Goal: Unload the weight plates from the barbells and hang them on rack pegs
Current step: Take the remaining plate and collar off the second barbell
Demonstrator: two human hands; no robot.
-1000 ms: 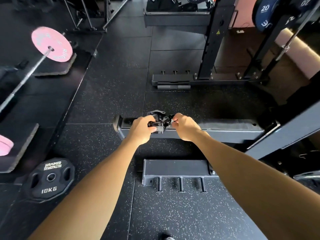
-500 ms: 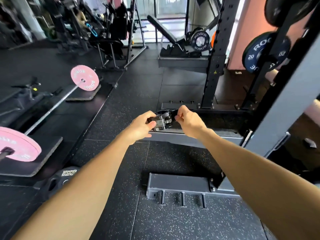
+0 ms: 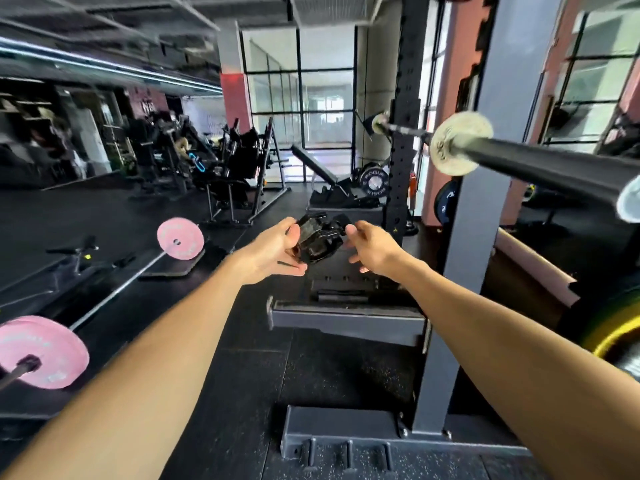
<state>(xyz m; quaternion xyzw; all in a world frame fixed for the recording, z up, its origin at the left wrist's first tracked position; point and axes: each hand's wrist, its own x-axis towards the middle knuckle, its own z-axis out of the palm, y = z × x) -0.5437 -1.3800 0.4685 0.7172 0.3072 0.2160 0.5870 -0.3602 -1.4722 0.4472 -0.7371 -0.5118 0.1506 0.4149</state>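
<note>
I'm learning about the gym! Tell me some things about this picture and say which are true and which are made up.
1. The left hand holds a black barbell clamp. True.
2. The right hand grips a pink plate. False: it is open beside the clamp and holds nothing.
3. Two pink plates sit on a barbell lying on the floor at the left. True.
4. The bar at the upper right is loaded with a big pink plate. False: the sleeve end nearest the camera is bare.
5. The floor is bright green. False: it is black and speckled.
</note>
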